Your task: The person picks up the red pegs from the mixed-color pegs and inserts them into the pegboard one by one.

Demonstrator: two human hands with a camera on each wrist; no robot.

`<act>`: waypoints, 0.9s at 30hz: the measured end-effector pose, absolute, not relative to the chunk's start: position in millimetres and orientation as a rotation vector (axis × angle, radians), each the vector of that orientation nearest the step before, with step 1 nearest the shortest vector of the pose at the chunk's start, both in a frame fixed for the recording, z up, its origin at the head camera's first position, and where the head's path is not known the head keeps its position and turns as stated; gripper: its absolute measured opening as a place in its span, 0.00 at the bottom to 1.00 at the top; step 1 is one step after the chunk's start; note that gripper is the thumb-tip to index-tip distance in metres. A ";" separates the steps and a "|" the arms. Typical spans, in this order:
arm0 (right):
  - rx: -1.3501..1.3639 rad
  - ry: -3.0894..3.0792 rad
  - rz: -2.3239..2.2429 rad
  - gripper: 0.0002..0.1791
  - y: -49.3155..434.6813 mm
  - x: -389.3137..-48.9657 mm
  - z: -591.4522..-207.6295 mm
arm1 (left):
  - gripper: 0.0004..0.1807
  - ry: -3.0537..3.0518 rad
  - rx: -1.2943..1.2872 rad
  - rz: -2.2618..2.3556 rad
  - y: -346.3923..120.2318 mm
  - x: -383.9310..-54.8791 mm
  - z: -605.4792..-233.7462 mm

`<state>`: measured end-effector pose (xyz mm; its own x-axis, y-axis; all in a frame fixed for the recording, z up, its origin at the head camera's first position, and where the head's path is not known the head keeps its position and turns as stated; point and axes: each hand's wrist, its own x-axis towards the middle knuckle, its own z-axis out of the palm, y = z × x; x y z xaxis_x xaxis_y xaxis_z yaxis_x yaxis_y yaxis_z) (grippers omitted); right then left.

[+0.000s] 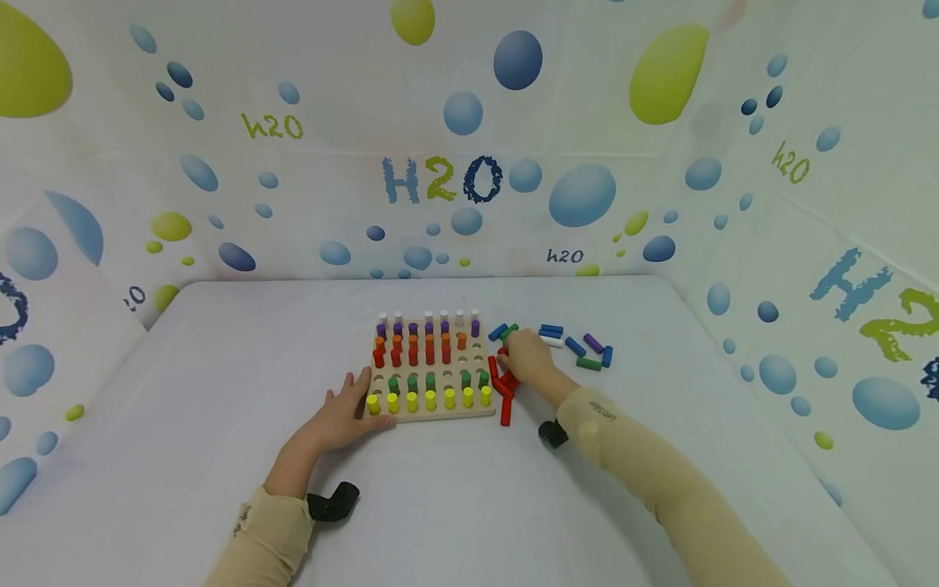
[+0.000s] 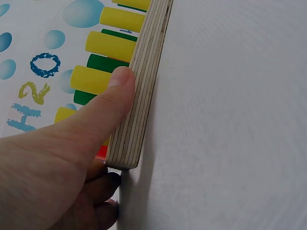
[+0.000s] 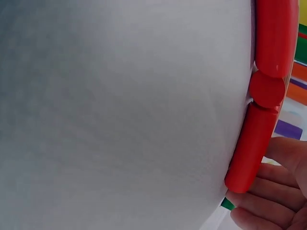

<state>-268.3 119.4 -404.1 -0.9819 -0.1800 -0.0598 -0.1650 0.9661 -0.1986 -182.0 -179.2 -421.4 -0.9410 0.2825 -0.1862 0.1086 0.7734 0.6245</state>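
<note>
A wooden pegboard holds rows of white, purple, orange, red, green and yellow pegs. My left hand grips its near left corner, thumb along the front edge and fingers at the left side. In the left wrist view, the thumb lies against the layered edge beside yellow pegs. My right hand is lowered among loose pegs right of the board. A red peg stands in front of its fingers in the right wrist view, hiding the fingertips, so whether they pinch anything is unclear.
Several loose red pegs lie by the board's right side. Farther right are blue pegs, a green peg, a purple peg and a white peg. A patterned sheet backs the white table.
</note>
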 end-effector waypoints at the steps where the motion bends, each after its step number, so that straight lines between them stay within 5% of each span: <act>1: -0.269 3.039 -0.285 0.11 118.3 -268.2 -403.8 | 0.56 2.699 0.297 0.926 -179.4 -182.1 -421.3; 27: 0.020 2.814 -1.419 0.15 163.6 -271.9 -413.2 | 0.57 2.715 0.307 0.914 -179.1 -182.6 -423.8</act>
<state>-271.9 163.6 -413.2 -0.9999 0.0158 0.0032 0.0068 0.5945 -0.8041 -182.6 -179.1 -423.8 -0.9438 0.2793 -0.1765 0.1157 0.7797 0.6154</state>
